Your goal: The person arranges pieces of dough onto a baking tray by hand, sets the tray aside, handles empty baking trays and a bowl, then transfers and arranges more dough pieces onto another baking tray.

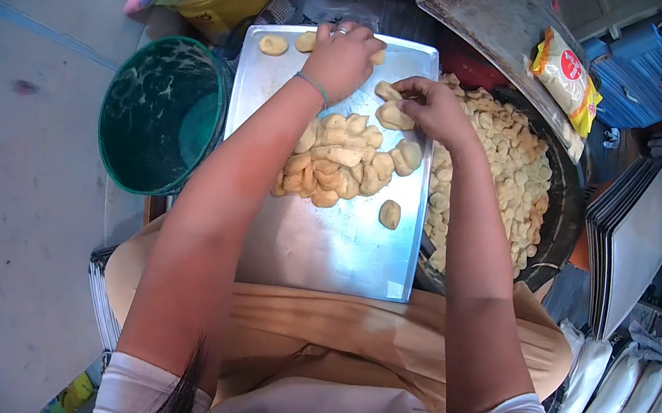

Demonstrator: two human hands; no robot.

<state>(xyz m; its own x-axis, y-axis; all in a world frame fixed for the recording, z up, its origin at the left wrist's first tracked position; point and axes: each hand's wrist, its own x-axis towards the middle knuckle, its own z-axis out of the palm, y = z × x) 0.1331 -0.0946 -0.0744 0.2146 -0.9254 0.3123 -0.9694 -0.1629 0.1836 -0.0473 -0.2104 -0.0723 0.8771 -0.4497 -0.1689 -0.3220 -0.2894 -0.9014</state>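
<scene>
A metal tray (321, 266) lies across my lap with a heap of pale brown dough-like pieces (339, 160) in its middle. My left hand (345, 58) is at the tray's far edge, fingers bent down over the row of pieces there; its fingertips are mostly hidden. Two pieces (273, 45) show left of that hand. Near the tray's right edge, my right hand (430, 109) pinches a piece (395, 115), with another (387, 91) touching its fingertips. One loose piece (389, 214) rests lower right on the tray.
A green bucket (162, 117) stands left of the tray. On the right is a large round dark container (562, 210) full of similar pieces. Beyond it are a worn board (493, 24) and a yellow-and-white packet (567, 80). Stacked trays (626, 247) stand further right.
</scene>
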